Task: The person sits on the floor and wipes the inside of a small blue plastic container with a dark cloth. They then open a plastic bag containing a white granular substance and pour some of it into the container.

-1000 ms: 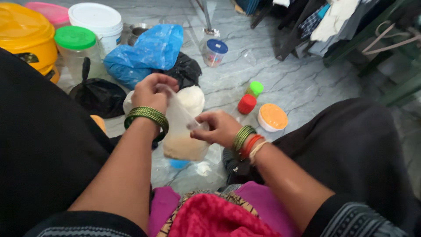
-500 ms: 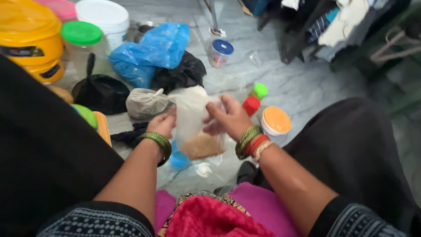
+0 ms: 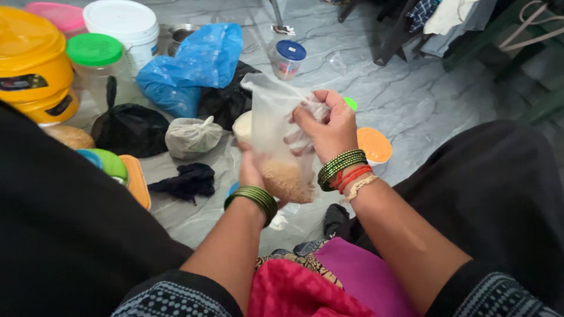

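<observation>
You are holding a clear plastic bag [image 3: 276,135] with tan grain settled in its bottom, up in front of you over the marble floor [image 3: 411,100]. Your right hand [image 3: 329,126] is closed around the bag's upper part, bunching the plastic. Your left hand [image 3: 251,170] cups the filled bottom from behind; how tightly its fingers close is hidden by the bag. It looks like the neck is being gathered; twisting it shut would call for a steady lower hand. Around you sit a tied white bag [image 3: 191,136], a black bag [image 3: 129,129], a blue bag [image 3: 194,64], a green-lidded jar [image 3: 97,58], an orange-lidded tub [image 3: 375,147] and a blue-lidded jar [image 3: 288,58], close enough to knock.
</observation>
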